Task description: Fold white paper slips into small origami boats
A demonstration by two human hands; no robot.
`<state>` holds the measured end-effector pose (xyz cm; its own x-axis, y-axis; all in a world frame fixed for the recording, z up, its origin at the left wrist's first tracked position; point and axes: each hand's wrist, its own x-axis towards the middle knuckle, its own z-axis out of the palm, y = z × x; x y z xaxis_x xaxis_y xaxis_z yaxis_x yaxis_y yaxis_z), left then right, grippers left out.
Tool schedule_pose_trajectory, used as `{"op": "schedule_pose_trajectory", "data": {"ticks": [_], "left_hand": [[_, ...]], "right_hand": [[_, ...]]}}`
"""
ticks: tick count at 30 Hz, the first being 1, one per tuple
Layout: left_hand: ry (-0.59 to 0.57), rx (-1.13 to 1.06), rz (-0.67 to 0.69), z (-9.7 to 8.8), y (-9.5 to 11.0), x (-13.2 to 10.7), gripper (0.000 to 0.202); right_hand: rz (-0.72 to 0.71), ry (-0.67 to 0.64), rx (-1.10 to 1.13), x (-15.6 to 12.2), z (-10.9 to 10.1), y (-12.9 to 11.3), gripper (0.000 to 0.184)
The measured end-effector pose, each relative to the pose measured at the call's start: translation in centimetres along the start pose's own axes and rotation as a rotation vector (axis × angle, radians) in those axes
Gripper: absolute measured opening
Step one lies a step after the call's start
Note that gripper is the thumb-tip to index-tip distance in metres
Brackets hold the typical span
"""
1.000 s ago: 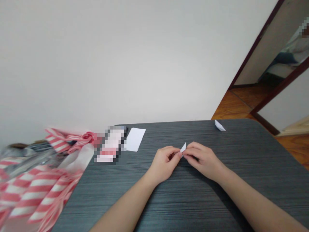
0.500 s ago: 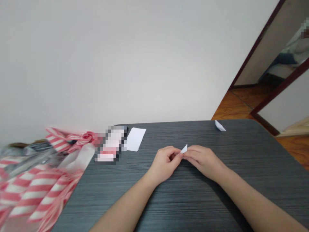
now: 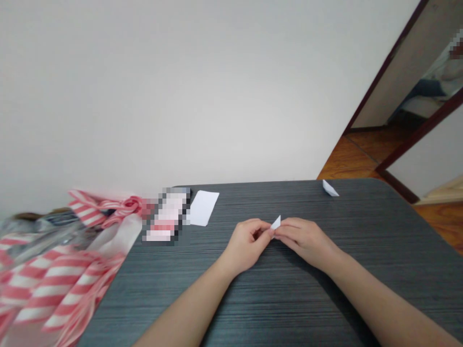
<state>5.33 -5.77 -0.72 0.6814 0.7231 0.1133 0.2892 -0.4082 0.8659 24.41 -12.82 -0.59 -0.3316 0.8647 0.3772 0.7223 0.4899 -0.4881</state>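
Note:
A small folded piece of white paper (image 3: 276, 223) is pinched between my two hands above the middle of the table. My left hand (image 3: 249, 245) grips it from the left with thumb and forefinger together. From the other side my right hand (image 3: 306, 238) holds it with closed fingers. Only a pointed tip of the paper shows; the rest is hidden by my fingers. Another folded white paper piece (image 3: 330, 188) lies near the table's far right edge, apart from both hands.
On the dark wood-grain table (image 3: 253, 308), white paper sheets (image 3: 203, 208) lie beside a blurred-out phone-like device (image 3: 168, 214) at the back left. Red-and-white striped fabric (image 3: 54, 284) is heaped left of the table. A white wall (image 3: 202, 96) rises behind; a person is partly visible beyond the doorway.

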Motion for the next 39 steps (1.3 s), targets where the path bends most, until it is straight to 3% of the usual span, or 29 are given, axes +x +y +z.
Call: {"op": "schedule_pose_trajectory", "data": {"ticks": [9, 17, 22, 27, 29, 32, 36, 39], "left_hand": [[-0.038, 0.003, 0.032, -0.31, 0.63, 0.09, 0.030], [-0.024, -0.010, -0.001, 0.16, -0.14, 0.05, 0.023], [-0.002, -0.015, -0.006, 0.15, -0.16, -0.08, 0.024], [-0.006, -0.003, -0.007, 0.00, -0.12, -0.02, 0.025], [-0.015, 0.003, 0.006, 0.00, -0.09, 0.02, 0.025], [-0.011, 0.004, 0.015, 0.05, -0.05, 0.01, 0.025], [0.003, 0.004, 0.022, 0.06, 0.00, -0.04, 0.023], [0.008, 0.010, 0.027, 0.01, 0.01, -0.01, 0.023]], "right_hand": [[-0.050, 0.044, -0.025, -0.05, -0.02, -0.06, 0.024], [-0.047, 0.103, -0.001, 0.02, 0.28, -0.10, 0.019], [0.048, 0.119, 0.080, -0.14, 0.07, -0.47, 0.013], [0.351, 0.180, 0.136, -0.37, -0.09, -0.28, 0.010], [0.397, 0.160, 0.167, -0.40, -0.06, -0.14, 0.011], [0.348, 0.157, 0.161, -0.42, -0.05, -0.13, 0.011], [0.122, 0.104, 0.151, -0.38, -0.10, -0.27, 0.010], [0.075, 0.056, 0.140, -0.27, -0.09, -0.22, 0.014]]}}
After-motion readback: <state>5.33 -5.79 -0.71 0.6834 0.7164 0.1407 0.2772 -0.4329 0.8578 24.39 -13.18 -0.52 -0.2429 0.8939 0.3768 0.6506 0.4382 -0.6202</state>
